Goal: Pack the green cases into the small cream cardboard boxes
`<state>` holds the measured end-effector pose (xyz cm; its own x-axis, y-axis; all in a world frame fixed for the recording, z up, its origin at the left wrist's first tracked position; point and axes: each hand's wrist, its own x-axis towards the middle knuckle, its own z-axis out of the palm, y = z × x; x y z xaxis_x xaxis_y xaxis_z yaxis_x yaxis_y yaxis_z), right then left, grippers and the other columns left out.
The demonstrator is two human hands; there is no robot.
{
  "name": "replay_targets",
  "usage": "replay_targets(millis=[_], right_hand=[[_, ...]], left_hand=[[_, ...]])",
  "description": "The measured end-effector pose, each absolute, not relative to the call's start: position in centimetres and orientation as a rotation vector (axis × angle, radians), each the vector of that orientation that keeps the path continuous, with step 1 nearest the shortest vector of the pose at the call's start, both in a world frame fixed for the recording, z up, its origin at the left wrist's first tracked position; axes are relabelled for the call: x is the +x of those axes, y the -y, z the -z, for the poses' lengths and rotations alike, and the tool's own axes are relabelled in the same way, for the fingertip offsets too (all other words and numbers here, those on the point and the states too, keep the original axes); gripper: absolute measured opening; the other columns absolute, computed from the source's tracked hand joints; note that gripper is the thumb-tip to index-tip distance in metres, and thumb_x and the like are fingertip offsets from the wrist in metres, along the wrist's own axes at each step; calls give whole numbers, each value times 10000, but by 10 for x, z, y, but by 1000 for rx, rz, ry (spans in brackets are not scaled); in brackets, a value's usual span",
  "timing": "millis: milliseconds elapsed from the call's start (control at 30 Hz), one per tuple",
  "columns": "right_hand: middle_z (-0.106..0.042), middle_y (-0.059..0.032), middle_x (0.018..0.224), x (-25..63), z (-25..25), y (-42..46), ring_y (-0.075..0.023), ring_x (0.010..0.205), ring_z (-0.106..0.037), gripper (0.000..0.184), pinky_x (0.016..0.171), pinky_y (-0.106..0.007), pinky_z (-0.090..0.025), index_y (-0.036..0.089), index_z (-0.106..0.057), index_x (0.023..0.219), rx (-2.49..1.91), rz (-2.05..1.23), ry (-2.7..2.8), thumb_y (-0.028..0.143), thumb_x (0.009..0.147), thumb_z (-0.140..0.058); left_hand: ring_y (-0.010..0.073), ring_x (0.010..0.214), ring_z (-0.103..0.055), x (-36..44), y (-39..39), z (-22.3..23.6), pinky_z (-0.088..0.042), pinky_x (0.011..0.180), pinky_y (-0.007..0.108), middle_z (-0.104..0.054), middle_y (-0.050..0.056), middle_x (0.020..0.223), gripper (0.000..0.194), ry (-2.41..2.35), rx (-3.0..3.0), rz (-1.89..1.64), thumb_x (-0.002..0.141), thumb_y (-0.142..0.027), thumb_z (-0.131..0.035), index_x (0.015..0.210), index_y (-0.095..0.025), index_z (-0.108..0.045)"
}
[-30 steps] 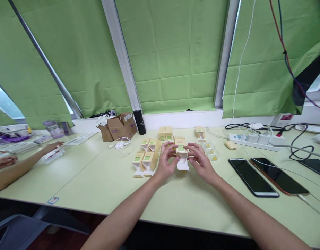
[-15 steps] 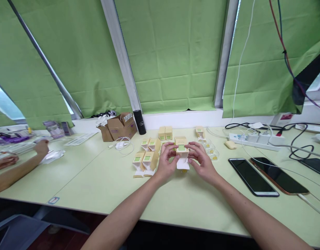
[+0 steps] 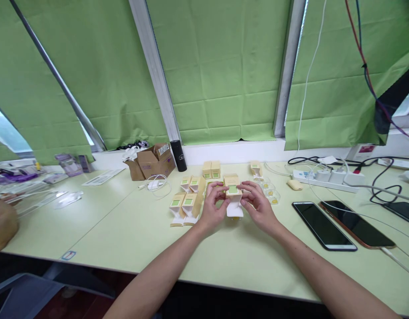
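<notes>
My left hand [image 3: 215, 204] and my right hand [image 3: 257, 204] grip a small tan carton with a green label [image 3: 233, 193] from both sides, just above the pale green table [image 3: 124, 230]. Its white bottom flap hangs open toward me. A small yellow item shows below the flap. To the left stand several like cartons [image 3: 187, 203], some with open flaps. More closed cartons [image 3: 211, 170] stand behind. Small clear cases with yellow contents [image 3: 270, 193] lie right of my hands.
Two phones [image 3: 324, 226] lie at the right, near a white power strip [image 3: 327, 179] with cables. A brown cardboard box [image 3: 151, 165] and a black cylinder [image 3: 178, 156] stand by the window. Another person's hand [image 3: 3, 223] shows at the far left edge.
My hands have drawn closer around the carton and raised it slightly. The other person's arm at the left has pulled back off the table toward the frame edge.
</notes>
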<state>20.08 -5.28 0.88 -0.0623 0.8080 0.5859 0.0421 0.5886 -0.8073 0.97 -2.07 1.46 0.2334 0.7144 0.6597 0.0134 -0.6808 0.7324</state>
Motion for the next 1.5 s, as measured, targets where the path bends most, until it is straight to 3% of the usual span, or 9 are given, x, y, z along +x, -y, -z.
replay_targets(millis=[400,600,767,1000,1233,1500], right_hand=[[-439,-116,1435,199,-13,55,-160,852,-693,334,899,-433,-629,319,-645,1304,-775,-692,1496,434,991,-628],[-451,-117,1441,199,-12,54,-160,849,-693,318,895,-433,-633,319,-638,1290,-797,-651,1474,422,990,-626],[-451,-111,1426,200,-11,52,-160,854,-694,302,921,-453,-629,313,-635,1266,-813,-615,1451,418,984,-635],[-457,-98,1397,200,-9,50,-171,905,-695,242,928,-449,-630,306,-651,1210,-801,-584,1433,379,979,-650],[-467,-102,1364,199,-10,50,-179,931,-685,232,922,-466,-644,286,-670,1168,-811,-579,1430,404,968,-669],[-456,-94,1370,200,-8,51,-174,916,-705,265,946,-474,-643,294,-695,1201,-782,-581,1473,429,974,-672]], left_hand=[[138,914,-639,8,26,-16,-585,934,400,-433,107,1384,327,-708,1990,-1448,975,-317,-672,1295,-267,-625],[260,1181,-596,4,23,-15,-564,1009,448,-407,130,1403,407,-598,2053,-1405,977,-328,-628,1379,-271,-595],[338,1429,-426,1,23,-16,-493,1119,505,-378,125,1465,601,-542,2107,-1353,875,-172,-623,1456,-299,-539],[358,1472,-378,2,29,-20,-426,1174,559,-341,136,1540,797,-612,2220,-1277,795,-91,-700,1517,-319,-454],[361,1456,-394,4,29,-19,-447,1153,544,-358,148,1531,761,-629,2202,-1299,817,-241,-819,1491,-306,-471],[335,1440,-411,7,26,-16,-450,1148,495,-387,156,1491,603,-573,2118,-1377,931,-475,-708,1450,-278,-474]])
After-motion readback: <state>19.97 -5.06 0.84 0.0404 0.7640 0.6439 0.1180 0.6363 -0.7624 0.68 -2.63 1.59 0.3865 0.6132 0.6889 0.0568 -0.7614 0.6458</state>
